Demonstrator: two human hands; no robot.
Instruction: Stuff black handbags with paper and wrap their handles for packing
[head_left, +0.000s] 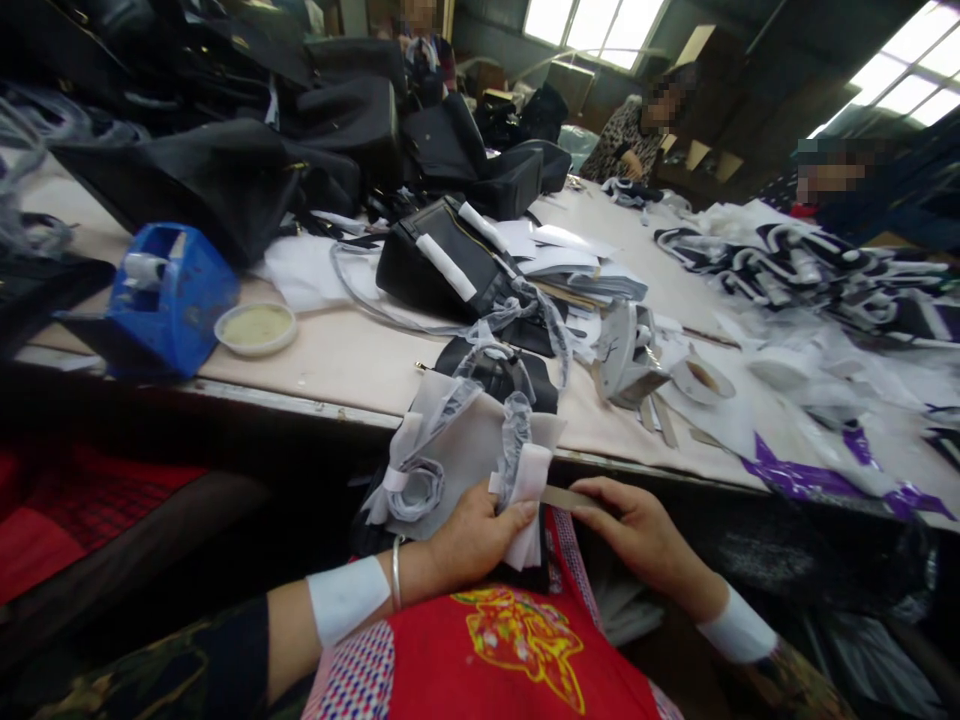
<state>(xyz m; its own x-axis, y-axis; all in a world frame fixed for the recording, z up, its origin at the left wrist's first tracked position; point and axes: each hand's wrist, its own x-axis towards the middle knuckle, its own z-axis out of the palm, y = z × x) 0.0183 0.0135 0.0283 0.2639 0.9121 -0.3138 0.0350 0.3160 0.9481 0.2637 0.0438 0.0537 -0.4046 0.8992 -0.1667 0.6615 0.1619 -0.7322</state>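
A black handbag leans against the table's front edge near my lap, with a pale sheet over its side. Its handles and strap are wrapped in clear plastic. My left hand is closed on a white foam wrap at the bag's right side, thumb on top. Between the thumb and fingers of my right hand is a thin grey-brown strip. The strip's left end meets the foam wrap; whether it goes under the wrap is hidden.
On the table stand a blue tape dispenser, a round dish, a grey tape dispenser and a tape roll. Another black bag lies behind. Black bags pile up left; wrapped straps heap right. People work at the back.
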